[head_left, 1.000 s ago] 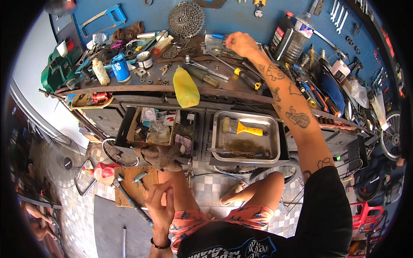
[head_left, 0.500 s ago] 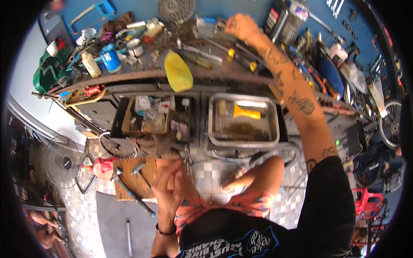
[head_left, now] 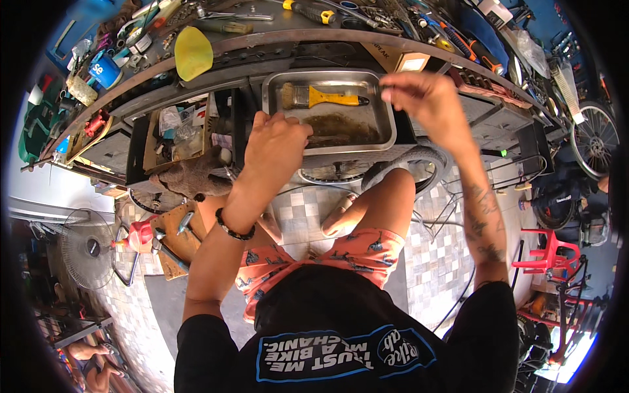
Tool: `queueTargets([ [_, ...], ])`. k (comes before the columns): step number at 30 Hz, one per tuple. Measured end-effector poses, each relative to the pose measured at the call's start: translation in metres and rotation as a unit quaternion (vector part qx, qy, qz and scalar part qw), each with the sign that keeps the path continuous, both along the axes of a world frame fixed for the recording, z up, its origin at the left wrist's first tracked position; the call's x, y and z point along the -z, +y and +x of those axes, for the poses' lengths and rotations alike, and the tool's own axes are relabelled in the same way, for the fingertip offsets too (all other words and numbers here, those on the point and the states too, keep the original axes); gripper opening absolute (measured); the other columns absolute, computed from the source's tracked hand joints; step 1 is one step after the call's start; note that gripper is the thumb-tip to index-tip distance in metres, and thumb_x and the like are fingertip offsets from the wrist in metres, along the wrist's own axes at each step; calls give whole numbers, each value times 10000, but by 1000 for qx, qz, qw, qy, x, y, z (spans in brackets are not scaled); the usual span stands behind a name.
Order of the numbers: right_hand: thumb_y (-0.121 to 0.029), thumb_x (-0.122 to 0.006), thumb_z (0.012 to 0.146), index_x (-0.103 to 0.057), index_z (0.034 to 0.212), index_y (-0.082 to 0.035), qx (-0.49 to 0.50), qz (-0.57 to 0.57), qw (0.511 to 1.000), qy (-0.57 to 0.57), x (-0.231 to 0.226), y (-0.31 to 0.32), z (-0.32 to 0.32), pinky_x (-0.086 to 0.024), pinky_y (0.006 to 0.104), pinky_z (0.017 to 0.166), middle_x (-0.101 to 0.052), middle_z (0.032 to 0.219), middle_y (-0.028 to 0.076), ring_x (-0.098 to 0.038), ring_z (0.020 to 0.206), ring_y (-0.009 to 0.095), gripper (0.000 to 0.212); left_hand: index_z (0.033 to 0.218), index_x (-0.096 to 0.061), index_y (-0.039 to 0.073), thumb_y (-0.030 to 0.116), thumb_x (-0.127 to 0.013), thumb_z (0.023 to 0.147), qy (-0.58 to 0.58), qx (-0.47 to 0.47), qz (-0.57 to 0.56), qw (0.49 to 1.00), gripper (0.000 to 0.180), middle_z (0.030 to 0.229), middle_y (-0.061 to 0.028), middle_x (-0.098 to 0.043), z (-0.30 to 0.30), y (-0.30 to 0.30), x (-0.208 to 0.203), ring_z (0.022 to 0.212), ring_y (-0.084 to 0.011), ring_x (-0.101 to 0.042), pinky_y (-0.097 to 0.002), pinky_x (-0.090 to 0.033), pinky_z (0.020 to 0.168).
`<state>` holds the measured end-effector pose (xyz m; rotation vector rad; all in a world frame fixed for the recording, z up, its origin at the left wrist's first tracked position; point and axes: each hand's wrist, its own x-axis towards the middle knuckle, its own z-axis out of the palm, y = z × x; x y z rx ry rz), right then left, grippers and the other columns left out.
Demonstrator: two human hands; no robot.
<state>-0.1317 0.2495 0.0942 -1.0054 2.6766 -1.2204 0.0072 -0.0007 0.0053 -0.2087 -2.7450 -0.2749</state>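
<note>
A metal tray (head_left: 388,136) rests over an open drawer in front of me, holding a yellow-handled paintbrush (head_left: 334,99) and a shallow layer of dirty brown residue. My left hand (head_left: 276,145) is at the tray's near-left corner, its fingers curled together; whatever they may hold is hidden. Beside the right rim, my right hand (head_left: 426,105) has its fingers bent in toward the thumb, slightly blurred. I cannot make out what is between them, or whether they touch the rim.
Tools, including a yellow-and-black handled one (head_left: 309,11), crowd the workbench behind the tray. A yellow cloth-like piece (head_left: 194,54) hangs over its edge. Left of the tray, another open drawer (head_left: 139,145) holds small parts, with a brown rag (head_left: 190,175) at its front. A bicycle tyre (head_left: 429,164) stands below.
My right hand has come down from the back of the workbench to the tray's right side. My left hand has risen from above my lap to the tray's near-left corner. The view has shifted.
</note>
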Motion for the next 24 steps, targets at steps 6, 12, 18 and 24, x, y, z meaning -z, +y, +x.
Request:
queueTargets([
  [6, -112, -844, 935, -814, 1161, -19, 2, 25, 999, 41, 73, 22, 3, -541, 298, 680, -761, 839, 78, -654, 718, 95, 246, 1097, -822, 106, 122, -721, 960, 51, -81, -14, 995, 171, 961, -105, -728, 17, 3, 5, 906, -345, -718, -463, -565, 811],
  [12, -185, -829, 956, -814, 1116, 8, 27, 51, 996, 61, 89, 8, 15, -569, 329, 699, -798, 864, 133, -730, 737, 167, 251, 1132, -813, 126, 142, -702, 993, 28, -174, 116, 977, 179, 982, -135, -739, 26, 47, 6, 899, -390, -740, -499, -601, 781],
  [18, -261, -781, 1008, -815, 1045, 16, 62, 67, 994, 63, 89, -1, 23, -568, 352, 678, -789, 799, 141, -750, 686, 225, 281, 1177, -798, 124, 140, -674, 1020, -21, -158, 223, 962, 201, 999, -164, -748, 15, 85, 10, 908, -415, -743, -515, -605, 804],
  [24, -369, -740, 1024, -800, 880, 2, 98, 102, 985, 99, 89, -4, 26, -560, 465, 647, -754, 743, 172, -738, 687, 392, 403, 1128, -801, 125, 100, -660, 978, 30, -192, 179, 964, 207, 969, -163, -742, 15, 88, 10, 870, -410, -752, -512, -614, 778],
])
